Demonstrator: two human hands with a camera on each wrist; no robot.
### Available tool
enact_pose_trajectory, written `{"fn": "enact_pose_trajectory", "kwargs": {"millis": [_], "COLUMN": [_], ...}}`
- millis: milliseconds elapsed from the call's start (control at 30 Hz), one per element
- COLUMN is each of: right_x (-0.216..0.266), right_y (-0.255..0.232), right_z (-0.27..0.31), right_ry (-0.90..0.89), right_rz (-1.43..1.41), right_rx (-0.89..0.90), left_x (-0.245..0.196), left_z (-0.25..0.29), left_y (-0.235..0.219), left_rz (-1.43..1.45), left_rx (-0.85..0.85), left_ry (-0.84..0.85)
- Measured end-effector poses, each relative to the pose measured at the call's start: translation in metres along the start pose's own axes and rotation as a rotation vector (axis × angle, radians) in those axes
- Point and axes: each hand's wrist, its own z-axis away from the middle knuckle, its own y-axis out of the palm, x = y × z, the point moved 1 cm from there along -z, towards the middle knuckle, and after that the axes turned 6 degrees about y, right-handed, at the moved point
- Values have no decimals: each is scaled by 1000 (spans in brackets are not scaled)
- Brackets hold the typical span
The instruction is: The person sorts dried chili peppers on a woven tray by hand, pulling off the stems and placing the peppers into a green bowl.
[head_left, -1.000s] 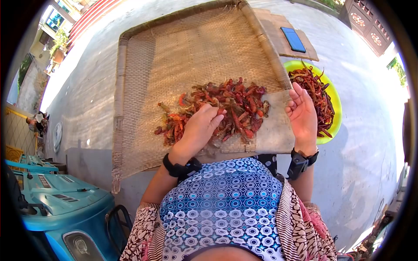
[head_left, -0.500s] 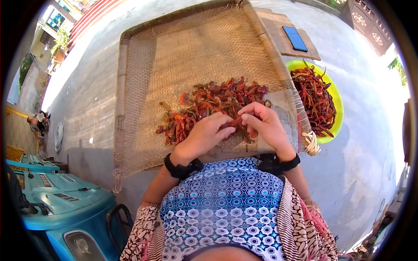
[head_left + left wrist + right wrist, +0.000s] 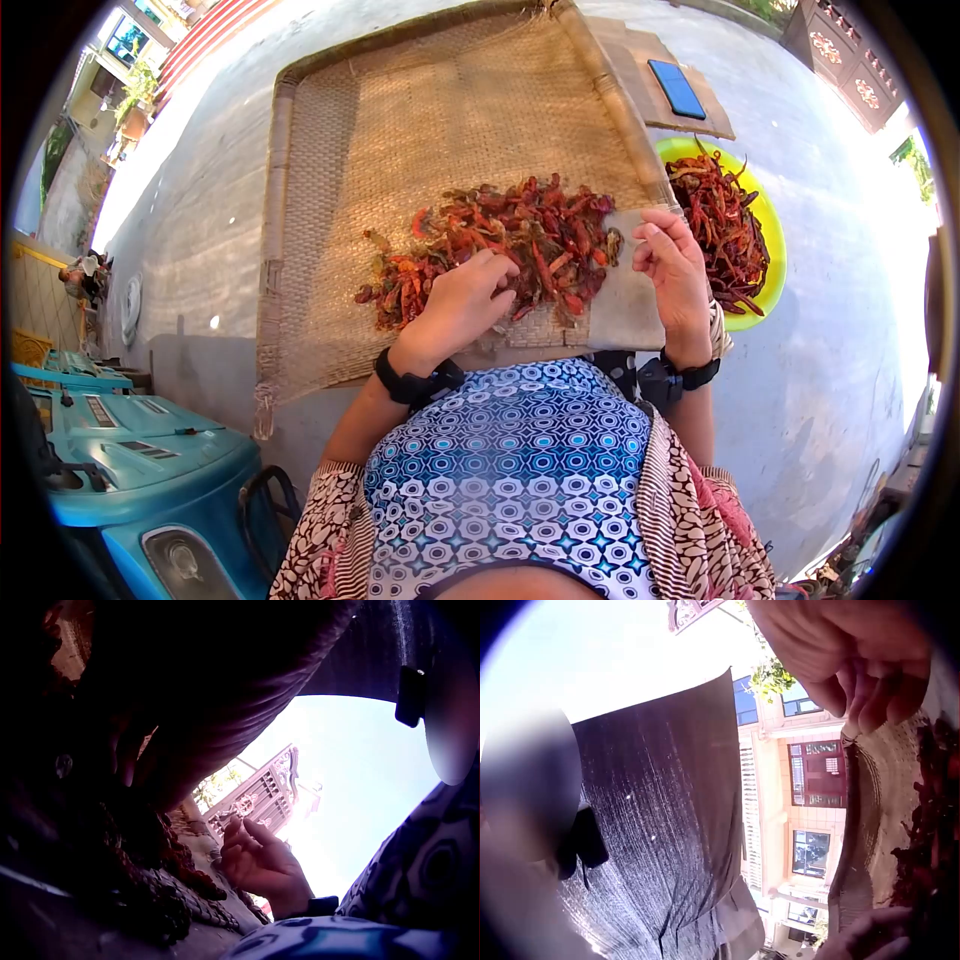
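Observation:
A heap of dried red chillies (image 3: pixel 540 235) lies on the near part of a large woven bamboo tray (image 3: pixel 440 120). My left hand (image 3: pixel 462 305) is low at the heap's near edge, fingers bent towards the chillies and the thumb a little apart from them. The left wrist view shows this hand dark, its fingertips (image 3: pixel 127 772) pointing down at the heap. Raised by the tray's right rim is my right hand (image 3: pixel 675 275), fingers curled and thumb close to the index finger; I cannot tell whether something small is between them.
Right of the tray stands a yellow-green bowl (image 3: pixel 772 268) full of dried chillies. Behind it, a phone (image 3: pixel 677 88) lies on flat cardboard (image 3: pixel 632 62). A teal vehicle (image 3: pixel 160 460) is at the near left. A person (image 3: pixel 85 278) shows far left.
My right hand came in from beside the bowl to meet the left over a chilli, then moved back right to the tray's rim. The left stayed by the heap.

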Motion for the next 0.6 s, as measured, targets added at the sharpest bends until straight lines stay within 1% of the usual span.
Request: {"fn": "enact_pose_trajectory", "kwargs": {"millis": [33, 100, 133, 200, 233, 300, 367, 467, 500, 567, 600], "right_x": [-6, -15, -18, -18, -17, -15, -21, -21, -21, -20, -17], "right_y": [9, 29, 38, 52, 58, 66, 67, 67, 66, 62, 62], "right_z": [2, 7, 8, 12, 14, 14, 13, 15, 16, 17, 18], "right_ry": [12, -73, -116, -112, -109, -203, -294, -220, -157, -33, -5], "right_rz": [150, 469, 629, 645, 655, 750, 808, 752, 718, 650, 616], "right_rx": [84, 204, 264, 269, 271, 305, 356, 350, 363, 387, 380], "left_x": [-1, -2, -2, -1, -2, -7, -7, -2, -1, -4, -5], "left_z": [0, -1, -1, -1, -2, -3, -4, -4, -4, -5, -5], "left_y": [0, -1, -2, -3, -4, -8, -6, -3, -3, -4, -5], "left_rz": [28, 81, 114, 184, 203, 245, 245, 252, 256, 360, 412], "left_rx": [-15, -48, -66, -104, -86, -49, -38, -32, -31, -2, 12], "left_ry": [-27, -82, -76, -64, -61, -56, 21, 95, 113, 70, 48]}}
